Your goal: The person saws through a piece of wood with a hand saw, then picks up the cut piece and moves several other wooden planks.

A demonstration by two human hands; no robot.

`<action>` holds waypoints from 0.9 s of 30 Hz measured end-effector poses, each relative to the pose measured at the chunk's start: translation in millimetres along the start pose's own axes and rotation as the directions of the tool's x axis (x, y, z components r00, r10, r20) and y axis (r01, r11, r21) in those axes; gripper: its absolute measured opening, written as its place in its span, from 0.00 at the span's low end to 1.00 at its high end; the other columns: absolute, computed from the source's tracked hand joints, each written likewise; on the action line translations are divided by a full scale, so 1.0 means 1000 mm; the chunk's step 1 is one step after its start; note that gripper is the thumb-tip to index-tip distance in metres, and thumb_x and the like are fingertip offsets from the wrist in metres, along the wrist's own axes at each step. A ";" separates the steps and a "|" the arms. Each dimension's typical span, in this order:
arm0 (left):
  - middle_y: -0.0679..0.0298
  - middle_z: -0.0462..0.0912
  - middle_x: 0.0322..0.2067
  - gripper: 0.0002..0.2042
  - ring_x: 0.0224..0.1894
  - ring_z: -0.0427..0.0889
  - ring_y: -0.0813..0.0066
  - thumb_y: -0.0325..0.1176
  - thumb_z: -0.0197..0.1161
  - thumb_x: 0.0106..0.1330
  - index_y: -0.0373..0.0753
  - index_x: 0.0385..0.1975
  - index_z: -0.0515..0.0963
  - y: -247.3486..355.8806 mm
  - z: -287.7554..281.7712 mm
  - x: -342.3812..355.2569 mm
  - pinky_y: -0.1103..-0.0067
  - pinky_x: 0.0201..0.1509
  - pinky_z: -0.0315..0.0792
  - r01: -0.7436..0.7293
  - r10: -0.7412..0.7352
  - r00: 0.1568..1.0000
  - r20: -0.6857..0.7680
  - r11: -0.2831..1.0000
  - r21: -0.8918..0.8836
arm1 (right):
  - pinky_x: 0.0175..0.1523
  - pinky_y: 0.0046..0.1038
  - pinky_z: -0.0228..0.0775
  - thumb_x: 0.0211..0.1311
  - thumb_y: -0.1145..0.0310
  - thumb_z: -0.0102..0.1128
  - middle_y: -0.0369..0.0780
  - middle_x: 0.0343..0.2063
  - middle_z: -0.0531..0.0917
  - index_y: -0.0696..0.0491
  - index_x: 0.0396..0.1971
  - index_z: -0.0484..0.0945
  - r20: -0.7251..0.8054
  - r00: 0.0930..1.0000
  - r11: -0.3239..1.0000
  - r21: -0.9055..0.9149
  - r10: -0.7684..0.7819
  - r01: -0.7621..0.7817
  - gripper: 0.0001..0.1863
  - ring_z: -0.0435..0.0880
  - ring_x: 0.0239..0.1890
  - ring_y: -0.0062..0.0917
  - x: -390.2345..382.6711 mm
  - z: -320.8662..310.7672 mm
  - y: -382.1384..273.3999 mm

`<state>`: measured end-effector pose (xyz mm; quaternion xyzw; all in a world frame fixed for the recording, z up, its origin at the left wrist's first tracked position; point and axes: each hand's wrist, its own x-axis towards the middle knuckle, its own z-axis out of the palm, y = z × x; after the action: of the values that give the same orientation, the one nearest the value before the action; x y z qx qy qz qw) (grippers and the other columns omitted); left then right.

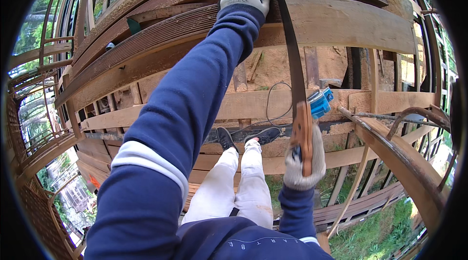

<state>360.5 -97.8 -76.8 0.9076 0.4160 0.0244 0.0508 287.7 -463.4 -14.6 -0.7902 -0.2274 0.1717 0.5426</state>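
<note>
- Handsaw [294,55], centre: likely light, blade springy; grip the wooden handle [303,133].
- Right hand [314,162], lower centre-right: wrapped around handle.
- Left hand [245,0], upper centre: spread, resting on grooved board [175,29].

Head-worn fisheye view, facing steeply down, hands [245,0] near

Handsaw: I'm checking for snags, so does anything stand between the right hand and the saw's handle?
Nothing visible: the gloved right hand grips the wooden handle of the handsaw. The blue power tool shows beside it, not between.
</note>
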 end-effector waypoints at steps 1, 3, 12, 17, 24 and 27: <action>0.59 0.87 0.44 0.27 0.52 0.83 0.60 0.58 0.43 0.76 0.49 0.45 0.88 -0.002 -0.004 -0.003 0.64 0.60 0.73 0.005 -0.005 1.000 -0.021 1.000 -0.001 | 0.59 0.31 0.78 0.60 0.85 0.55 0.51 0.58 0.81 0.64 0.64 0.71 0.055 0.992 0.994 0.000 0.111 -0.111 0.28 0.83 0.57 0.35 -0.026 -0.016 0.003; 0.59 0.87 0.43 0.26 0.51 0.83 0.60 0.58 0.44 0.76 0.49 0.44 0.88 -0.004 -0.007 -0.002 0.64 0.60 0.74 0.002 -0.001 0.998 -0.065 1.000 0.009 | 0.59 0.31 0.77 0.62 0.83 0.56 0.50 0.60 0.79 0.64 0.65 0.69 0.050 0.976 0.971 0.100 0.213 -0.217 0.29 0.82 0.59 0.34 -0.032 -0.020 0.003; 0.60 0.87 0.42 0.27 0.51 0.83 0.60 0.58 0.43 0.76 0.47 0.44 0.88 -0.001 -0.001 0.000 0.64 0.59 0.74 -0.020 0.023 0.996 -0.085 0.999 0.036 | 0.58 0.31 0.76 0.56 0.72 0.61 0.54 0.59 0.80 0.67 0.65 0.69 0.031 0.982 0.979 0.093 -0.187 0.183 0.34 0.84 0.55 0.34 0.061 0.025 0.010; 0.62 0.88 0.41 0.26 0.48 0.85 0.60 0.57 0.43 0.76 0.50 0.45 0.88 -0.002 -0.007 0.001 0.63 0.58 0.74 0.009 -0.010 1.000 -0.011 1.000 -0.014 | 0.62 0.35 0.76 0.64 0.79 0.56 0.52 0.61 0.77 0.65 0.67 0.66 0.038 0.883 0.763 0.486 0.469 -0.426 0.30 0.80 0.61 0.37 -0.054 -0.031 0.032; 0.60 0.87 0.42 0.27 0.49 0.84 0.60 0.57 0.42 0.76 0.47 0.45 0.87 0.001 0.002 0.001 0.64 0.58 0.75 -0.025 0.024 0.999 -0.031 1.000 -0.005 | 0.64 0.34 0.72 0.56 0.75 0.58 0.52 0.59 0.79 0.66 0.64 0.70 0.050 0.988 0.987 0.073 -0.147 0.143 0.33 0.80 0.60 0.35 0.092 0.033 -0.005; 0.59 0.87 0.42 0.27 0.49 0.84 0.59 0.57 0.43 0.76 0.45 0.45 0.87 -0.001 -0.004 -0.001 0.63 0.58 0.75 0.022 -0.021 1.000 0.012 1.000 -0.008 | 0.64 0.35 0.72 0.55 0.74 0.58 0.52 0.59 0.80 0.66 0.65 0.70 0.040 0.996 0.995 0.057 -0.079 0.077 0.34 0.80 0.60 0.35 0.052 0.018 -0.008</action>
<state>359.0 -97.6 -72.4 0.9030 0.4254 0.0203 0.0574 320.0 -418.7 -14.7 -0.7616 -0.2647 0.1732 0.5657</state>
